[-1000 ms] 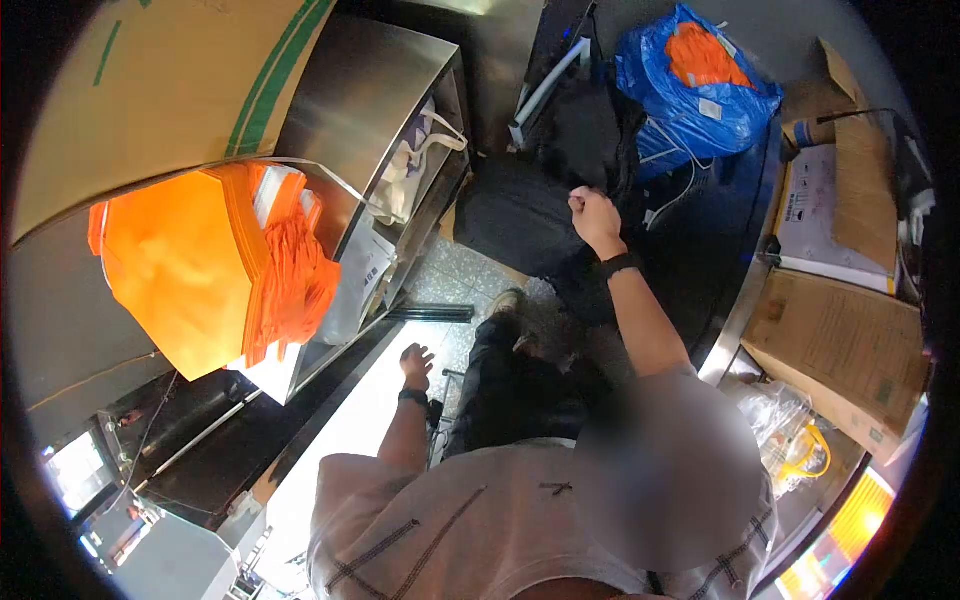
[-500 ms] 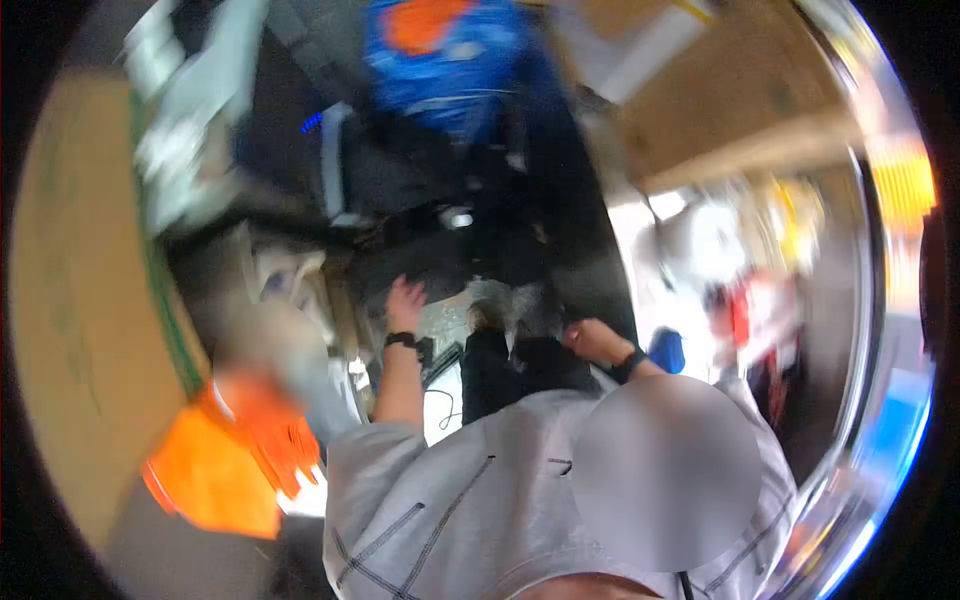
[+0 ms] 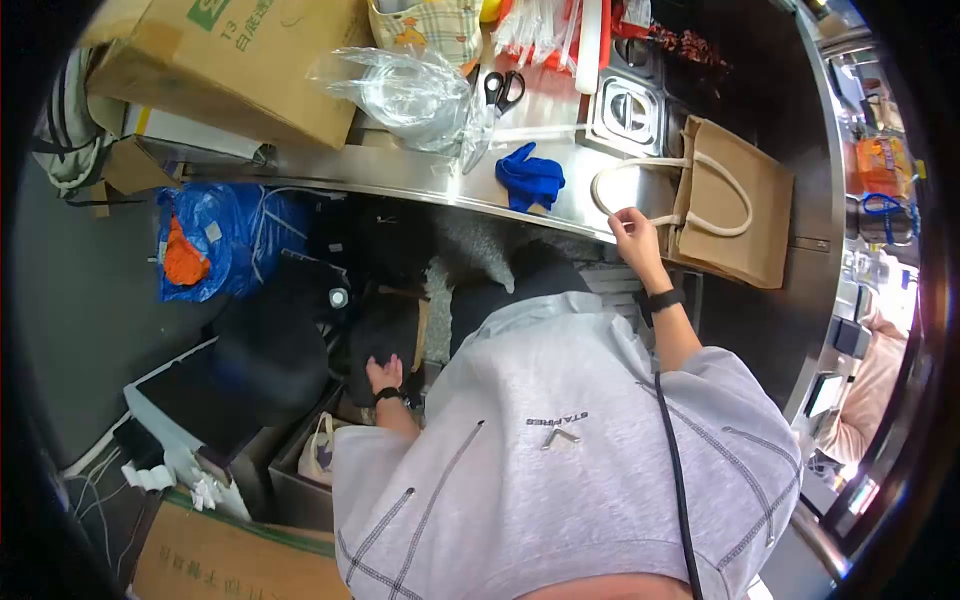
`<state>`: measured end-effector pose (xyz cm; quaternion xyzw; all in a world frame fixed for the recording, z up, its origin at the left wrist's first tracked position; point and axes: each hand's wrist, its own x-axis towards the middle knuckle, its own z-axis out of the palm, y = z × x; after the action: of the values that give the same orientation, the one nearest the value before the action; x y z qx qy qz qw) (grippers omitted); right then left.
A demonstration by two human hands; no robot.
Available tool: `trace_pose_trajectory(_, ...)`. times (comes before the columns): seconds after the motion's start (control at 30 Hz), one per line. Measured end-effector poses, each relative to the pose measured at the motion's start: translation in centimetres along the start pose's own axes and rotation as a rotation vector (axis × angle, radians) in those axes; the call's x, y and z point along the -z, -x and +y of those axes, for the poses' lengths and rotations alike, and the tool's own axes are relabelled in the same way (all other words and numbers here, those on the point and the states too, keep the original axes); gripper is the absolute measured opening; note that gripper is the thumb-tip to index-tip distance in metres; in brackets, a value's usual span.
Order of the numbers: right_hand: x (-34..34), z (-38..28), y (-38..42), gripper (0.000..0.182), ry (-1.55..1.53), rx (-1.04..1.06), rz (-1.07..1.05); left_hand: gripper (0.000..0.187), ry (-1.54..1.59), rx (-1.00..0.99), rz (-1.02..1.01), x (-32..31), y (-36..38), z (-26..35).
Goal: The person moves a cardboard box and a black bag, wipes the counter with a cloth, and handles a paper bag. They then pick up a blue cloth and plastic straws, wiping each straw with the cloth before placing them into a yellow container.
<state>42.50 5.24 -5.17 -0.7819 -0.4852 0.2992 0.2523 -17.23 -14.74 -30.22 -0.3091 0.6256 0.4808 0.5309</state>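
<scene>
On the steel counter (image 3: 400, 170) stands a brown paper bag (image 3: 735, 205) with pale rope handles. My right hand (image 3: 637, 245) is at the counter's front edge, its fingers closed on the nearer loop of the handle (image 3: 597, 185). A crumpled blue cloth (image 3: 530, 178) lies just left of that hand. My left hand (image 3: 385, 374) hangs low beside my body, fingers apart and holding nothing, close to dark items under the counter.
A large cardboard box (image 3: 235, 75), a clear plastic bag (image 3: 405, 95), black scissors (image 3: 500, 92) and a lidded steel container (image 3: 626, 112) sit on the counter. Below are a blue plastic bag (image 3: 225, 240) and an open bin (image 3: 300, 480). Another person's sleeve (image 3: 865, 390) shows at far right.
My view has swung to the counter, and the blur is gone. My right hand has reached out to the paper bag's handle. The co-worker in orange has left view.
</scene>
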Motion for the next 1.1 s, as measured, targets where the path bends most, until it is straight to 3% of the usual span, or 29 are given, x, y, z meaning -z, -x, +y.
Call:
trace_pose_trajectory(0.07, -0.4, 1.4, 0.4, 0.023, -0.07, -0.003, -0.038, 0.06, -0.033, -0.001, -0.067, 0.0, 0.0, -0.8)
trace_pose_trajectory(0.23, -1.5, 0.5, -1.9, 0.021, -0.109, 0.149, -0.301, 0.065, 0.388, 0.118, -0.015, -1.0, 2.9, -9.8)
trace_pose_trajectory(0.3, -1.5, 0.3, -3.2, 0.02, -0.096, 0.212, -0.389, 0.067, 0.253, -0.018, -0.1, 0.1, 1.2, -14.4)
trace_pose_trajectory(0.37, -1.3, 0.5, -3.9, 0.027, -0.006, 0.201, -0.425, 0.06, 0.261, 0.112, 0.104, 1.0, 1.1, -17.4)
trace_pose_trajectory(0.5, -3.0, -0.9, -4.3, 0.054, 0.066, 0.369, -0.329, 0.053, 0.113, 0.056, -0.004, -1.9, 6.4, -20.2)
trace_pose_trajectory(0.57, -5.3, -3.3, -5.2, 0.061, 0.04, 0.656, -0.292, 0.054, -0.027, 0.042, -0.045, -4.0, 8.8, -20.0)
trace_pose_trajectory(0.7, -11.8, -7.9, -5.7, 0.061, 0.277, 0.73, -0.12, 0.044, -0.336, -0.029, -0.102, -6.5, 7.9, -16.8)
trace_pose_trajectory(0.77, -14.9, -8.1, -5.4, 0.052, 0.463, 0.724, -0.104, 0.039, -0.437, -0.124, -0.111, -9.2, 8.2, -13.8)
trace_pose_trajectory(0.87, -16.6, -8.9, -3.4, 0.035, 0.471, 0.712, -0.082, 0.033, -0.586, -0.336, -0.141, -14.2, 7.5, -8.8)
trace_pose_trajectory(0.97, -15.1, -6.9, -2.8, 0.034, 0.426, 0.737, -0.057, 0.021, -0.607, -0.457, -0.291, -21.4, 10.5, -4.5)
trace_pose_trajectory(1.03, -12.5, -5.4, -1.6, 0.035, 0.389, 0.623, -0.005, 0.02, -0.694, -0.598, -0.398, -25.6, 11.3, -2.8)
trace_pose_trajectory(1.1, -10.2, -2.8, -0.4, 0.032, 0.433, 0.501, 0.06, 0.023, -0.851, -0.863, -0.479, -29.6, 11.1, -1.8)
